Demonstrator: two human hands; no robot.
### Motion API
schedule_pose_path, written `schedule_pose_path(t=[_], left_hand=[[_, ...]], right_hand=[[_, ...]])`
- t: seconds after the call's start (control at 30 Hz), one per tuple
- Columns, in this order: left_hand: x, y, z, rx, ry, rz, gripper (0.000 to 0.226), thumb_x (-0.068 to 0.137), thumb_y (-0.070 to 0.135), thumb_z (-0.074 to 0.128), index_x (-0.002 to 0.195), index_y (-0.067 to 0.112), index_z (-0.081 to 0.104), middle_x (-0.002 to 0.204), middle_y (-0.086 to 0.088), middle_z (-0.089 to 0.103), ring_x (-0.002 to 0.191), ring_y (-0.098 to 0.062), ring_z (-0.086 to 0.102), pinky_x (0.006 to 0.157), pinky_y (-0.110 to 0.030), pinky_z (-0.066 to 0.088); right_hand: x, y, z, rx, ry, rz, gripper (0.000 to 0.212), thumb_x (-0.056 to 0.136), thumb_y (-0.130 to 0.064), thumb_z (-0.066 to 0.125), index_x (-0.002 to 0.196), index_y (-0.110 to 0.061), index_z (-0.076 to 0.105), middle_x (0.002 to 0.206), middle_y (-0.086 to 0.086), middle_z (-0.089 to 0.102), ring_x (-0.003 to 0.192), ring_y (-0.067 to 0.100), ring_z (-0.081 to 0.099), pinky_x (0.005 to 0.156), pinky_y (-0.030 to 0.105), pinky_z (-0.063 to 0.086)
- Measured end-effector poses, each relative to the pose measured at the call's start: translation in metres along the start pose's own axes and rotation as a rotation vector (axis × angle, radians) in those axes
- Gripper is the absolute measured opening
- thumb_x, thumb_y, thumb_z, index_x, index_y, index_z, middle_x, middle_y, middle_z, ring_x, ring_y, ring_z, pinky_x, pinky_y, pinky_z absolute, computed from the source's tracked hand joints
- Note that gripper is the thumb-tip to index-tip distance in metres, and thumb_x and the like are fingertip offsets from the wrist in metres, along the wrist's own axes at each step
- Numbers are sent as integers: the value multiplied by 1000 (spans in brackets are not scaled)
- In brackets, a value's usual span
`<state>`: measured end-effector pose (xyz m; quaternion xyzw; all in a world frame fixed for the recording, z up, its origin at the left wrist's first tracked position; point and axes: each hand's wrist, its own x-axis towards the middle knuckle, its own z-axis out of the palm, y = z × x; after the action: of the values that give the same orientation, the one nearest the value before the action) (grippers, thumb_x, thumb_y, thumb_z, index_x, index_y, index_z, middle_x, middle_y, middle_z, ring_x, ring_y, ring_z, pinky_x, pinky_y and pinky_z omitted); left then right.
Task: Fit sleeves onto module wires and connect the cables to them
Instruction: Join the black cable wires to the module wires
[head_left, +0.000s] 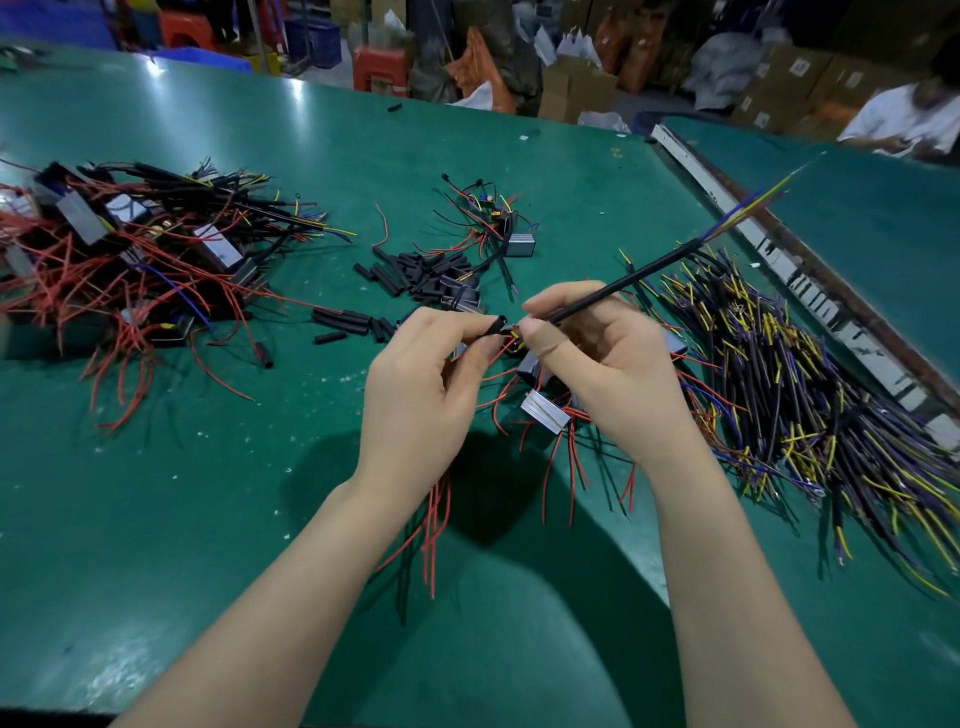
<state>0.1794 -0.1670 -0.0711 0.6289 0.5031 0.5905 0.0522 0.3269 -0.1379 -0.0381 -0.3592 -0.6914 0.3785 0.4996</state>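
Observation:
My left hand (431, 384) pinches a short black sleeve (493, 326) over thin red module wires at the middle of the green table. My right hand (602, 353) grips a black cable (634, 278) that slants up to the right and ends in loose blue and yellow cores (753, 205). The cable's near end meets the sleeve between my fingertips, with yellow wire tips showing there. A small silver module (544, 410) hangs below my hands, and red wires (434, 525) trail down from it.
A heap of modules with red wires (130, 249) lies at the left. Loose black sleeves (415, 275) and another module (519, 244) lie beyond my hands. A big pile of black cables (789, 395) fills the right. A person sits at the far right (904, 119).

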Motion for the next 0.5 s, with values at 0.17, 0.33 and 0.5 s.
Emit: schedule_pose_path(t=[0.17,0.33,0.5], left_hand=[[1,-4,-1,-10,-17,20,10,85,13,69,94,11,71,87,3,63,76,-1,52,71,-10,39],[1,-5,0,-51,-20,30,10,84,12,69,93,14,71,87,7,61,80,-5,56,69,-19,44],[1,-7,-1,-53,-15,29,9,84,12,69,93,12,71,86,3,61,79,-10,57,67,-29,47]], right_hand=[[0,-1,1,9,37,-42,19,85,-14,66,92,-31,61,84,-11,64,73,12,57,69,29,49],[0,-1,7,42,92,-76,25,86,-4,66,92,-26,56,83,-6,63,74,10,57,72,23,47],[-1,1,13,27,158,-105,30,85,-4,68,87,-29,52,85,3,63,76,19,61,73,36,51]])
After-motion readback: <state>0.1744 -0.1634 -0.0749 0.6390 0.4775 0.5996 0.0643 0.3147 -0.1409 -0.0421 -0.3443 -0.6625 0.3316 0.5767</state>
